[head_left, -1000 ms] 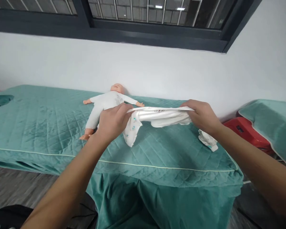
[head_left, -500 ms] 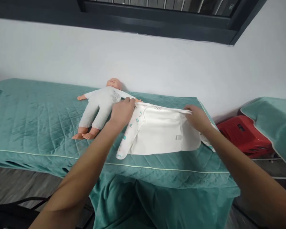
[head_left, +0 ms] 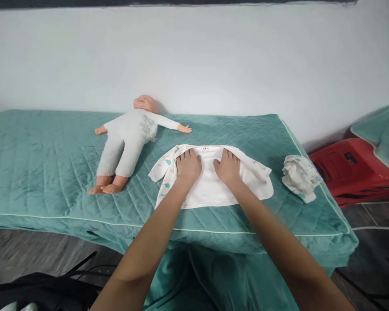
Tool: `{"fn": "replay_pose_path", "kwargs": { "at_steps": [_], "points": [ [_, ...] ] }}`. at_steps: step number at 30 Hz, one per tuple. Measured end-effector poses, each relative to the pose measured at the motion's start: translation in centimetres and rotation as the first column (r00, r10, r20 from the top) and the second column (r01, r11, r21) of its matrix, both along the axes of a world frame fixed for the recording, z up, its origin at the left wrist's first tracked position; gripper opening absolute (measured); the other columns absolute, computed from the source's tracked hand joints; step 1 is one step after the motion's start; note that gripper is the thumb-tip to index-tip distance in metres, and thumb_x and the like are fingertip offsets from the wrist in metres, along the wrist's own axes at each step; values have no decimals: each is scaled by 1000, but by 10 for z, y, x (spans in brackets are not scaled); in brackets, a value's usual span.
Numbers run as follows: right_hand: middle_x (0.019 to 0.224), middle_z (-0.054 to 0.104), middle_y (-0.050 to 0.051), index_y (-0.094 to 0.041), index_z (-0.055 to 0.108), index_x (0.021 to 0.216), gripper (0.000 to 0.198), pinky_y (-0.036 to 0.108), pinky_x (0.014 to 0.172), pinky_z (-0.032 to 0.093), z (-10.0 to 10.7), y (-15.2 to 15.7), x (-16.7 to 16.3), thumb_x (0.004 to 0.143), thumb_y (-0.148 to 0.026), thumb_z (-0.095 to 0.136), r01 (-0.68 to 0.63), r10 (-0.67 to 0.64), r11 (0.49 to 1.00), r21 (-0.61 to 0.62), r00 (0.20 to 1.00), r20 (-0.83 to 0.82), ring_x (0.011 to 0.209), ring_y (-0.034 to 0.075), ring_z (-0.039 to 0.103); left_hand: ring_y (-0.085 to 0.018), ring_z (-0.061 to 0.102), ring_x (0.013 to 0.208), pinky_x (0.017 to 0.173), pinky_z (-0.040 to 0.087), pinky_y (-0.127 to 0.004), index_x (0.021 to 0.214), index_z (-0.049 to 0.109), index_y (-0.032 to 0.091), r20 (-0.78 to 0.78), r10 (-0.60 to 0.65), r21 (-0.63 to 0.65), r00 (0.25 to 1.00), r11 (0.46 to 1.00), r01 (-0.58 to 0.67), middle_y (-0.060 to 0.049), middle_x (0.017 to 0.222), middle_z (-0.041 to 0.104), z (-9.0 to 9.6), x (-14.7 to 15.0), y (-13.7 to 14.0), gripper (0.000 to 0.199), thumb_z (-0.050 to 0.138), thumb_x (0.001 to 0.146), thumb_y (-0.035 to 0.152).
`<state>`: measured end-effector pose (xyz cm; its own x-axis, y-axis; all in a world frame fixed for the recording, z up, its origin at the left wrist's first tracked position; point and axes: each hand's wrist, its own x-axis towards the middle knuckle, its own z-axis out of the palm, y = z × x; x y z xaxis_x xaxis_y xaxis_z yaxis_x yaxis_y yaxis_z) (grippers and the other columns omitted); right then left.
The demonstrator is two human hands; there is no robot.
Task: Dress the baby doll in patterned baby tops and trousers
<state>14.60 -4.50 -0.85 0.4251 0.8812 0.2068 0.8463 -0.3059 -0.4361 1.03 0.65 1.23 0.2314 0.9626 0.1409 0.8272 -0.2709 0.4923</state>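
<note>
bed (head_left: pixel 52 172): along the wall (head_left: pixel 194 60), bearing all the items below. doll (head_left: pixel 129 129): face up, left of the shirt, apart from it. shirt (head_left: pixel 210 192): on the bed in front of you, inside facing up, collar (head_left: pixel 205 148) edge away from you. change: half a second ago you held that edge between both hands; now the shirt lies spread, weight on the bed, inside exposed (i judge this as smoothing). cloth (head_left: pixel 300 178): crumpled, right of the shirt, apart. your left hand (head_left: pixel 188 166) and right hand (head_left: pixel 227 167): both open, palms down on the inside near the collar, no pinch seen.
</note>
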Motion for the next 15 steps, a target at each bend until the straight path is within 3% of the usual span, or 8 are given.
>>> {"fn": "replay_pose_path", "kwargs": {
  "at_steps": [3, 7, 10, 15],
  "points": [
    [145, 45, 25, -2, 36, 147, 63, 55, 115, 28, 11, 8, -4, 88, -18, 52, 71, -73, 996, 45, 997, 30, 138, 39, 39, -35, 43, 140, 115, 35, -56, 149, 39, 14, -150, 48, 39, 988, 998, -42, -18, 151, 48, 12, 8, 6, 55, 41, 96, 29],
    [138, 47, 22, -6, 36, 147, 61, 50, 114, 31, 19, 16, -4, 87, -12, 45, 63, -52, 978, 197, 997, -59, 135, 33, 38, -31, 42, 142, 114, 40, -52, 154, 30, 15, -163, 82, 68, 983, 995, -72, -15, 157, 43, 12, 27, 10, 60, 38, 98, 34],
    [134, 47, 22, -8, 41, 143, 58, 51, 109, 35, 21, 23, 8, 86, -15, 49, 101, -93, 981, 165, 994, -57, 129, 36, 42, -32, 41, 142, 114, 40, -52, 154, 32, 13, -184, 75, 89, 980, 994, -60, -15, 157, 43, 6, 37, 22, 60, 37, 98, 35],
    [136, 47, 24, -5, 44, 141, 54, 49, 109, 34, 20, 35, 38, 88, -16, 49, 77, -85, 992, 96, 993, 80, 125, 36, 46, -32, 44, 141, 113, 42, -51, 150, 38, 7, -225, 43, 97, 973, 995, -21, -20, 153, 47, -2, 48, 46, 59, 37, 98, 34]
  ]
}}
